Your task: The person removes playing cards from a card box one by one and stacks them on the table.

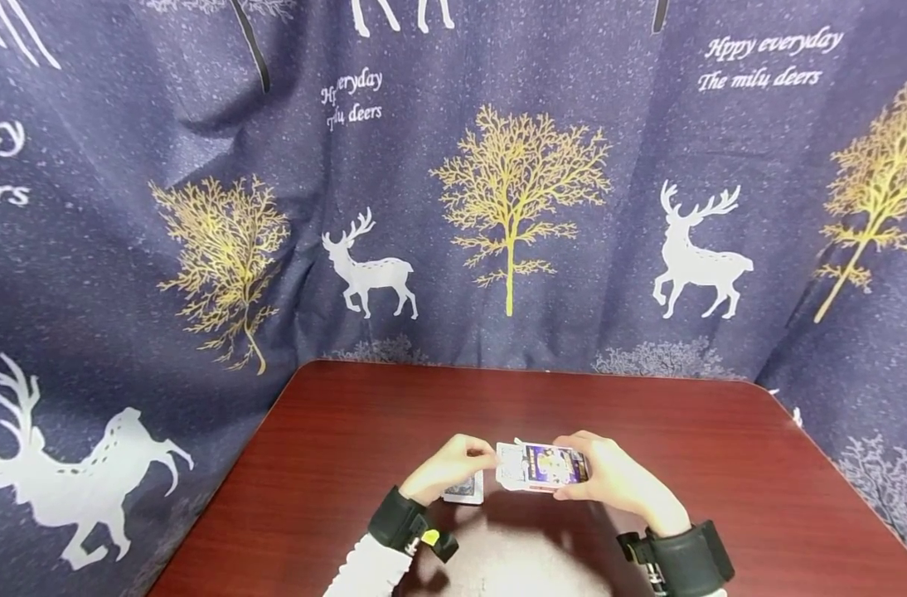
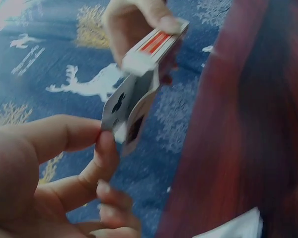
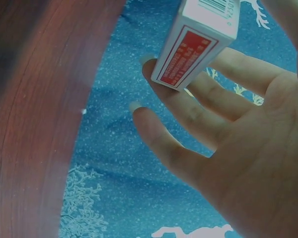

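Note:
My right hand (image 1: pixel 610 473) grips a card box (image 1: pixel 556 465) by its right end, holding it above the table. The box has a purple and gold face, and in the right wrist view its end shows a barcode and a red panel. White playing cards (image 1: pixel 510 464) stick out of its left end. In the left wrist view, my left hand (image 2: pixel 64 168) pinches the edge of a playing card (image 2: pixel 114 106) with a black mark between thumb and forefinger. A second printed piece (image 2: pixel 135 130) stands spread apart from that card at the box's mouth.
A small stack of cards (image 1: pixel 464 491) lies on the red-brown wooden table (image 1: pixel 364 414), partly under my left hand. Behind the table hangs a blue cloth (image 1: pixel 573 274) with deer and trees printed on it. Each wrist wears a black band (image 1: pixel 688 560).

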A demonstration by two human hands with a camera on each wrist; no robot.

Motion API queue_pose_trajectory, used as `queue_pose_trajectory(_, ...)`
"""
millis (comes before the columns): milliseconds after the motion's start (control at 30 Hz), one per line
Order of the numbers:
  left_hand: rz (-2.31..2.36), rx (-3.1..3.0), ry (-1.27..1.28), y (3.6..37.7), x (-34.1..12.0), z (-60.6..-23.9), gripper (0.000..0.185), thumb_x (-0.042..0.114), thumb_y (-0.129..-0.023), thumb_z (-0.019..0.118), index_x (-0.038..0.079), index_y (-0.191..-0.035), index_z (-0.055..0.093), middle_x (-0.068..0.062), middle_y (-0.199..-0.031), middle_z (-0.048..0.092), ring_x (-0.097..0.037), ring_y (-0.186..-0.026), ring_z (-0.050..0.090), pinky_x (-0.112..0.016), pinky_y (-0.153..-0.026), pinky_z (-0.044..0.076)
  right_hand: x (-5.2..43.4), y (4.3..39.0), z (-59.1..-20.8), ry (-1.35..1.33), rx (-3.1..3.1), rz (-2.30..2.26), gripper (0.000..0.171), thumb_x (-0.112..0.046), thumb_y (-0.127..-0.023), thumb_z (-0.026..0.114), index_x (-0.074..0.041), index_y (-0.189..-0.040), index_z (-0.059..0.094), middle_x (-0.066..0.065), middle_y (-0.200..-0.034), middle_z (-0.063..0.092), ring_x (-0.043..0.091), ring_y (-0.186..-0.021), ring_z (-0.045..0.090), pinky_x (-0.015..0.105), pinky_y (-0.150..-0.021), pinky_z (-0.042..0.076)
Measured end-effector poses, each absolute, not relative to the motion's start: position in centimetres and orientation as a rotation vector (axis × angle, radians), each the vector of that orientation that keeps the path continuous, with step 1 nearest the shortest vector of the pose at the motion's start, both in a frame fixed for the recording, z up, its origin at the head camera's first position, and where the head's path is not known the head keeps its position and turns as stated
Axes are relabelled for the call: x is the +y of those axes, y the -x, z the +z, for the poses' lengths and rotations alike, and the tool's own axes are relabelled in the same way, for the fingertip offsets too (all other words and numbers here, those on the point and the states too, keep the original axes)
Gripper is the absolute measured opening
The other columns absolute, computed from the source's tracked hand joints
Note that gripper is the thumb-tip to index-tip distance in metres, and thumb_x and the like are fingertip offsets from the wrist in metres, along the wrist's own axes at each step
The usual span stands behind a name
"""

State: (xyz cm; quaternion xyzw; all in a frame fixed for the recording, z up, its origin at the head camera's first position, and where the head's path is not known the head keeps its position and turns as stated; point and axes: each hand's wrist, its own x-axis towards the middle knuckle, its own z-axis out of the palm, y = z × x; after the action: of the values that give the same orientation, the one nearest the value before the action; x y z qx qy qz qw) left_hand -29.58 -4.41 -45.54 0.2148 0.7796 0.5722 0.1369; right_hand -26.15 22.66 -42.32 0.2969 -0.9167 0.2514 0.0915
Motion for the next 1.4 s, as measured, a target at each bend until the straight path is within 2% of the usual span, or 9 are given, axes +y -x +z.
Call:
queue_pose_trajectory(333,1.629,2.225,-0.649,30.4,-7.5,-45.6,0.021,0.012,-0.089,0.060,-0.008,-0.091,0.067,0.002,-0.075,0.058,-0.014,-0.070,0.049,-0.028,-0.063,0.041,22.4,26.3,-42.8,-0.882,-2.735,0.745,0.059,-0.035,-0.065,0.087,-0.008,-0.113,0.065,-0.005,-0.096,0.063,0.003,-0.082,0.054,0.024,-0.072,0.047)
queue_pose_trajectory(533,1.623,2.259,-0.624,30.4,-8.5,-45.6,0.019,0.013,-0.089,0.061,-0.004,-0.092,0.068,-0.002,-0.079,0.057,-0.014,-0.074,0.050,-0.028,-0.068,0.041,22.4,26.4,-43.0,-0.882,-2.720,0.737,0.059,-0.036,-0.064,0.087,-0.008,-0.112,0.065,-0.005,-0.096,0.064,0.004,-0.082,0.055,0.024,-0.073,0.047)
queue_pose_trajectory(633,1.633,2.254,-0.606,30.3,-8.9,-45.5,0.019,0.012,-0.090,0.059,-0.005,-0.094,0.066,-0.004,-0.077,0.054,-0.014,-0.072,0.050,-0.027,-0.064,0.040,22.3,26.4,-43.1,-0.877,-2.733,0.732,0.060,-0.036,-0.065,0.087,-0.008,-0.113,0.065,-0.005,-0.096,0.064,0.004,-0.082,0.054,0.025,-0.073,0.047)
queue_pose_trajectory(800,1.667,2.256,-0.561,30.5,-9.4,-45.4,0.020,0.014,-0.092,0.059,-0.004,-0.097,0.065,0.002,-0.074,0.058,-0.013,-0.068,0.055,-0.026,-0.060,0.041,22.2,26.4,-43.1,-0.882,-2.733,0.734,0.060,-0.036,-0.065,0.087,-0.007,-0.113,0.065,-0.003,-0.097,0.064,0.005,-0.082,0.055,0.025,-0.073,0.047)
queue_pose_trajectory(900,1.704,2.250,-0.537,30.7,-9.8,-45.3,0.021,0.014,-0.092,0.059,-0.005,-0.099,0.064,0.005,-0.075,0.060,-0.013,-0.071,0.059,-0.027,-0.064,0.044,22.2,26.3,-43.0,-0.902,-2.718,0.739,0.059,-0.035,-0.066,0.087,-0.006,-0.113,0.065,-0.002,-0.097,0.065,0.007,-0.082,0.055,0.025,-0.073,0.047)
queue_pose_trajectory(1133,1.739,2.285,-0.529,31.0,-10.8,-45.0,0.022,0.012,-0.093,0.059,-0.007,-0.101,0.065,0.001,-0.080,0.066,-0.018,-0.074,0.068,-0.030,-0.067,0.047,22.2,26.2,-42.8,-0.912,-2.721,0.748,0.060,-0.038,-0.066,0.086,-0.005,-0.112,0.065,-0.002,-0.097,0.065,0.006,-0.082,0.056,0.025,-0.073,0.047)
queue_pose_trajectory(1300,1.705,2.371,-0.523,31.8,-11.5,-45.1,0.024,0.013,-0.093,0.061,-0.007,-0.104,0.067,-0.004,-0.081,0.070,-0.009,-0.069,0.063,-0.030,-0.066,0.047,22.2,26.2,-42.8,-0.911,-2.723,0.747,0.059,-0.036,-0.065,0.086,-0.005,-0.112,0.065,-0.003,-0.096,0.064,0.005,-0.082,0.056,0.025,-0.073,0.048)
queue_pose_trajectory(1400,1.681,2.426,-0.521,32.2,-11.8,-45.2,0.024,0.011,-0.093,0.060,-0.008,-0.103,0.068,-0.007,-0.082,0.070,-0.008,-0.069,0.059,-0.036,-0.068,0.051,22.2,26.2,-42.8,-0.910,-2.719,0.757,0.059,-0.034,-0.065,0.087,-0.004,-0.111,0.065,-0.002,-0.096,0.064,0.005,-0.082,0.056,0.025,-0.073,0.048)
